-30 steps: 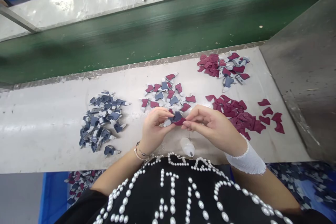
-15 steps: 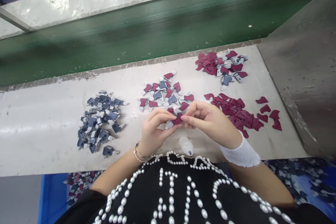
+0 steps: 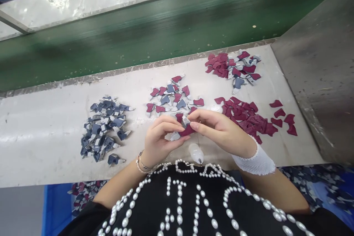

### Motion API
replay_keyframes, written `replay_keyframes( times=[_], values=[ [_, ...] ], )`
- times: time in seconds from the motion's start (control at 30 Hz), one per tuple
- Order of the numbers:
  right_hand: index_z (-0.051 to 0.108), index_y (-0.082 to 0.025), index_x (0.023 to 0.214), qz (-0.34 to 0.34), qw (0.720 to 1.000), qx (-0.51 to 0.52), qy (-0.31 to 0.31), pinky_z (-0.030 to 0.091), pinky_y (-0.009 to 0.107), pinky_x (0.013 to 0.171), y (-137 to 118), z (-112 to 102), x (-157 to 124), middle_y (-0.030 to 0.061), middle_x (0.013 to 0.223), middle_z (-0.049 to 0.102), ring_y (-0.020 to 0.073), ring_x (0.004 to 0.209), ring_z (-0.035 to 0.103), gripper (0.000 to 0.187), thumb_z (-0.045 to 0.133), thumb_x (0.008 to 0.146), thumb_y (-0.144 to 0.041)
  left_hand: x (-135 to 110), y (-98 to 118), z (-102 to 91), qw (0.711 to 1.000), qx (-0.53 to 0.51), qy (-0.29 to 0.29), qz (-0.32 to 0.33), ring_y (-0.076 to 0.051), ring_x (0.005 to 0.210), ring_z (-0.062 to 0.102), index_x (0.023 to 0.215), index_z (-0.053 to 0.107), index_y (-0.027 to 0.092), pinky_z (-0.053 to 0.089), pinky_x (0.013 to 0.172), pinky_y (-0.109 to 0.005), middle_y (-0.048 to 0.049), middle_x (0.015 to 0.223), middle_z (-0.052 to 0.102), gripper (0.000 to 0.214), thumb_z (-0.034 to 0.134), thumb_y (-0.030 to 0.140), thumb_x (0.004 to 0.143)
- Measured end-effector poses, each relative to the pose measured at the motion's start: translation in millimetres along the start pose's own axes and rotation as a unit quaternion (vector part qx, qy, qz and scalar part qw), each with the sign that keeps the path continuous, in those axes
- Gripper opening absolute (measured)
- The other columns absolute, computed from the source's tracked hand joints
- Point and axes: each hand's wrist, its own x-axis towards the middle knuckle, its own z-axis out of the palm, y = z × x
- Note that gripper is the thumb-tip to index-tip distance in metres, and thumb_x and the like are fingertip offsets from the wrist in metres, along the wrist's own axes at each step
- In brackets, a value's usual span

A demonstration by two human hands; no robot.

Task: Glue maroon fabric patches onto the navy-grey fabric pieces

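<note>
Between my two hands is a small maroon and light-grey plastic part, held low over the worktable. My left hand pinches it from the left with thumb and fingers. From the right, my right hand is closed on the same part with thumb and forefinger. Just beyond my fingers lies a loose group of maroon, blue and grey parts. A small clear bottle with a dark tip lies nearest my body, below the hands. My fingers hide some of the held part.
Blue-grey parts are heaped at the left. Maroon pieces lie at the right, with another mixed pile behind. A green belt runs beyond the table. A metal panel bounds the right; a blue bin stands below.
The held part has been turned, and a light-grey piece now shows above its maroon face. My left hand has shifted slightly left; my right hand sits slightly lower.
</note>
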Motion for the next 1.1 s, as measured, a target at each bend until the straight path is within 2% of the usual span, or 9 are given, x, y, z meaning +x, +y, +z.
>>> replay_keyframes(
  times=[0.2,0.37,0.6,0.8,1.1],
  values=[
    [0.059,-0.021,0.091,-0.019,0.995,-0.09,0.033,0.045,0.03,0.067,-11.0,6.9,-7.3,0.0006,0.082,0.062,0.0156,0.074,0.057,0.018,0.048,0.099,-0.031,-2.2,1.1,-1.4,1.0,-0.025,0.0,0.006,-0.014,0.081,0.065,0.094,0.067,0.022,0.058,0.071,-0.027,-0.0008,0.089,0.067,0.032,0.086,0.015,0.069],
    [0.059,-0.02,0.099,-0.018,0.993,-0.116,0.022,0.046,0.03,0.069,-14.5,7.8,-11.6,0.0017,0.086,0.066,0.0166,0.076,0.06,0.02,0.044,0.101,-0.034,-2.4,1.9,-2.5,0.999,-0.046,-0.001,-0.009,-0.014,0.082,0.065,0.094,0.068,0.022,0.059,0.072,-0.027,-0.0013,0.09,0.067,0.031,0.085,0.014,0.069],
    [0.062,-0.019,0.103,-0.051,0.989,-0.141,0.013,0.046,0.029,0.072,-12.7,4.1,-10.2,0.0026,0.093,0.069,0.0167,0.082,0.063,0.019,0.046,0.1,-0.031,-0.8,2.6,-4.2,0.998,-0.053,-0.017,0.001,-0.013,0.083,0.065,0.094,0.068,0.02,0.059,0.074,-0.026,-0.0013,0.091,0.067,0.033,0.086,0.013,0.068],
    [0.06,-0.018,0.094,-0.049,0.988,-0.148,-0.011,0.04,0.028,0.063,-15.5,3.5,-10.6,-0.001,0.078,0.061,0.0134,0.068,0.055,0.02,0.044,0.1,-0.029,-1.1,3.3,-4.0,0.998,-0.052,-0.025,0.006,-0.014,0.081,0.065,0.094,0.069,0.02,0.059,0.073,-0.027,-0.0016,0.09,0.068,0.033,0.086,0.014,0.067],
    [0.056,-0.02,0.094,-0.01,0.986,-0.167,0.007,0.04,0.029,0.062,-21.5,14.3,-12.2,-0.0025,0.076,0.055,0.0138,0.067,0.051,0.018,0.041,0.101,-0.028,-6.8,0.0,-5.3,0.998,-0.068,-0.016,-0.01,-0.014,0.084,0.065,0.095,0.069,0.021,0.059,0.075,-0.027,-0.0025,0.092,0.068,0.032,0.085,0.011,0.069]
  ],
)
